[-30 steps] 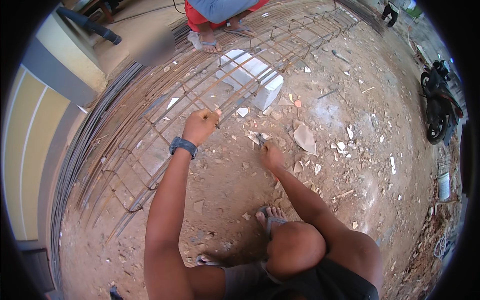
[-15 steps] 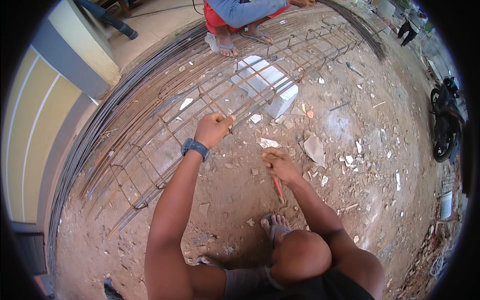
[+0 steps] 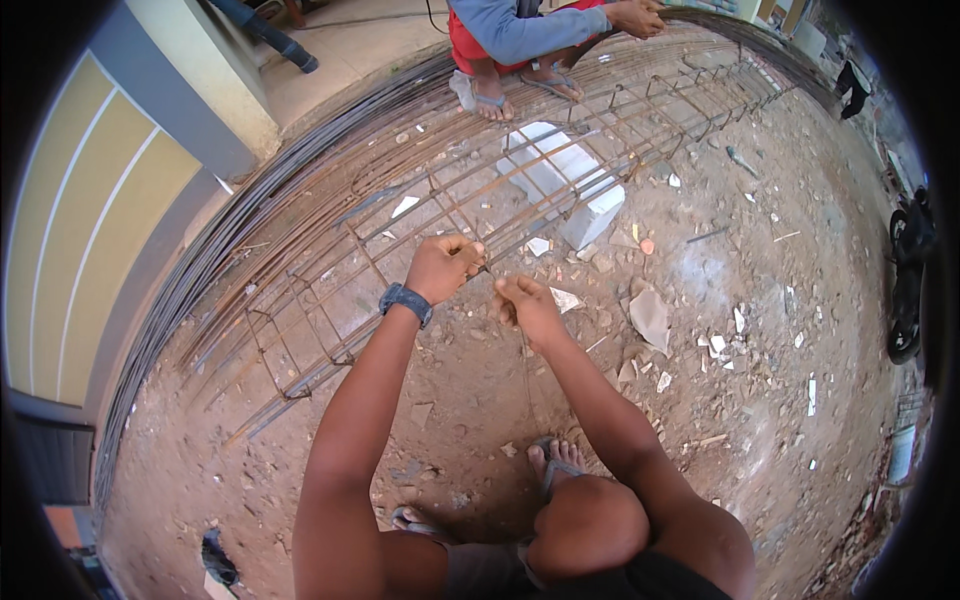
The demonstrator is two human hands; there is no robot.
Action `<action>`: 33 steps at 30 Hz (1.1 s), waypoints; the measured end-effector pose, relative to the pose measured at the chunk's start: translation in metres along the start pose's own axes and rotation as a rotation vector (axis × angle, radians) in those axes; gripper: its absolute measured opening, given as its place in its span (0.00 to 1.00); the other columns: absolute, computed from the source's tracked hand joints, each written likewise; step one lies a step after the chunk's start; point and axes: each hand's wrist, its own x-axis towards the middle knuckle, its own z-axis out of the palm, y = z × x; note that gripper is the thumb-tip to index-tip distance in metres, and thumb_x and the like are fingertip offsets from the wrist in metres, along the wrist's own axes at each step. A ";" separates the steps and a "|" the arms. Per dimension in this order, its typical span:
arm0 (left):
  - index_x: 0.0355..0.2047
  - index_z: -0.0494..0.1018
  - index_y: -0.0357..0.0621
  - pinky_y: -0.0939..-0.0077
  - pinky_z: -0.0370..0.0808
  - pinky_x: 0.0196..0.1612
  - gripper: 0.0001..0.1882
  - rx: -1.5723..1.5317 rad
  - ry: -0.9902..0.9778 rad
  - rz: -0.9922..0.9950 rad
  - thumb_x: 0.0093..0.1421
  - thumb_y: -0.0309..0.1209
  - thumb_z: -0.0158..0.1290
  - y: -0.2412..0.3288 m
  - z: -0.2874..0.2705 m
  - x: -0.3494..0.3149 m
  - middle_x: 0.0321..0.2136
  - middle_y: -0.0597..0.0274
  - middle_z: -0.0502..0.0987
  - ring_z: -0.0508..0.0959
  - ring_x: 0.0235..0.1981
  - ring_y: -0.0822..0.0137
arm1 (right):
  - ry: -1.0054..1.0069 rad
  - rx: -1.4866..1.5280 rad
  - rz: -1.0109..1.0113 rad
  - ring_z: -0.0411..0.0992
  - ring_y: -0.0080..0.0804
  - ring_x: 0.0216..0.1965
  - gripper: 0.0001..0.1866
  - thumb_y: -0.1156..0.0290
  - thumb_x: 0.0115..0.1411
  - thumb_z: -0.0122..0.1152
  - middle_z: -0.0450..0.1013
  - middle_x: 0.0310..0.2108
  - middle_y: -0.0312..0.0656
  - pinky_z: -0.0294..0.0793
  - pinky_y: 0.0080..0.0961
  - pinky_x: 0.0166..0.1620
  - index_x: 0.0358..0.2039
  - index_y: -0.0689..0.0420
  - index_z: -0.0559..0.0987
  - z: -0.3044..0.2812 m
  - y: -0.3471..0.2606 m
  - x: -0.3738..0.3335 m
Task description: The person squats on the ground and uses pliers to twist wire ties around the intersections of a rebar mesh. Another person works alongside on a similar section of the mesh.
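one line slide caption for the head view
Left hand at a rusty rebar cage crossing over a white block, right hand close by.

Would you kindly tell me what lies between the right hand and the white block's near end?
The head view shows dirt with pale shards between the right hand and the white block's near end.

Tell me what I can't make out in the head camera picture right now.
All in the head view:
- Left hand: its palm, hidden by its own back.
- Cage: bars behind that hand.
- Right hand: its palm, hidden likewise.
- Co-worker: head, cut off by the top edge.
- Motorbike: far side, lost at the dark right rim.
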 end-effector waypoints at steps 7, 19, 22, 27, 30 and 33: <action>0.35 0.79 0.36 0.81 0.76 0.30 0.13 0.010 -0.046 0.135 0.64 0.36 0.57 0.002 0.008 0.001 0.29 0.61 0.82 0.80 0.28 0.75 | 0.038 -0.265 -0.333 0.70 0.25 0.21 0.09 0.66 0.65 0.60 0.74 0.21 0.37 0.69 0.26 0.25 0.32 0.59 0.77 -0.008 -0.001 0.009; 0.42 0.75 0.36 0.75 0.80 0.37 0.10 -0.033 -0.147 0.043 0.65 0.31 0.55 0.009 0.002 0.002 0.35 0.58 0.82 0.83 0.38 0.68 | 0.015 -1.052 -0.678 0.75 0.47 0.34 0.09 0.66 0.62 0.59 0.76 0.32 0.49 0.73 0.38 0.37 0.36 0.59 0.79 0.032 -0.111 0.028; 0.41 0.75 0.37 0.76 0.80 0.37 0.11 -0.139 -0.212 -0.023 0.64 0.32 0.56 0.014 -0.005 0.003 0.35 0.57 0.82 0.83 0.38 0.68 | 0.111 -0.849 -0.993 0.75 0.40 0.32 0.08 0.68 0.64 0.58 0.76 0.32 0.47 0.73 0.34 0.37 0.36 0.59 0.79 0.018 -0.068 0.012; 0.37 0.75 0.37 0.79 0.80 0.31 0.13 -0.208 -0.255 -0.067 0.62 0.36 0.60 0.006 -0.009 0.012 0.33 0.56 0.82 0.82 0.31 0.70 | 0.228 -0.027 -0.547 0.71 0.23 0.29 0.08 0.68 0.67 0.56 0.74 0.30 0.38 0.73 0.24 0.35 0.38 0.60 0.78 0.021 -0.013 -0.004; 0.34 0.75 0.37 0.82 0.76 0.24 0.14 -0.204 -0.206 -0.120 0.61 0.37 0.61 0.011 -0.005 0.010 0.30 0.57 0.82 0.79 0.23 0.74 | 0.203 0.195 -0.322 0.69 0.19 0.29 0.08 0.68 0.68 0.56 0.73 0.29 0.34 0.72 0.21 0.34 0.39 0.60 0.77 0.015 -0.010 0.007; 0.31 0.76 0.38 0.84 0.71 0.19 0.14 -0.118 -0.137 -0.068 0.60 0.37 0.62 0.014 0.000 0.010 0.26 0.59 0.82 0.74 0.18 0.77 | 0.126 0.196 -0.153 0.68 0.20 0.26 0.08 0.68 0.68 0.56 0.72 0.27 0.34 0.72 0.21 0.30 0.39 0.60 0.77 0.006 -0.011 0.023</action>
